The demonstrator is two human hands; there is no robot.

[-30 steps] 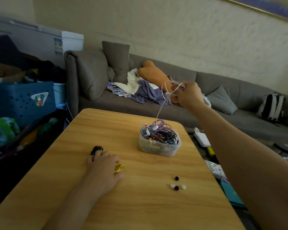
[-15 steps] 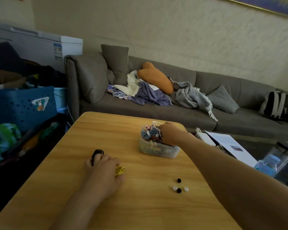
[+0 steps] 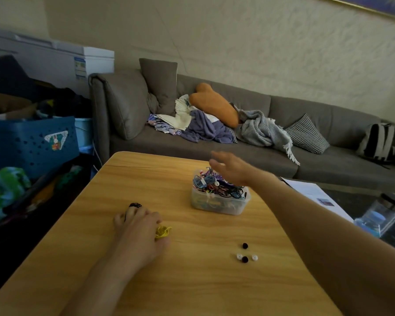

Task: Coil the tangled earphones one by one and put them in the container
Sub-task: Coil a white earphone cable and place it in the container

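A clear plastic container [image 3: 219, 206] stands on the wooden table [image 3: 192, 281], heaped with coiled earphones [image 3: 214, 185] in purple, blue, black and white. My right hand [image 3: 230, 167] hovers just above the heap with fingers spread and holds nothing. My left hand [image 3: 139, 226] lies palm down on the table at the left. Black earphones [image 3: 135, 205] show past its fingertips and yellow earphones [image 3: 162, 231] lie at its thumb side. Whether its fingers hold either one is hidden.
Several loose ear tips [image 3: 245, 254], black and white, lie on the table's right part. A grey sofa [image 3: 260, 144] with clothes and cushions runs behind the table. A blue basket [image 3: 30, 142] stands left, papers and a clear jar [image 3: 383, 215] right.
My right hand held white earphones high above the container, brought them down into it, let go, and has lifted off, fingers spread. My left hand has stayed in place.
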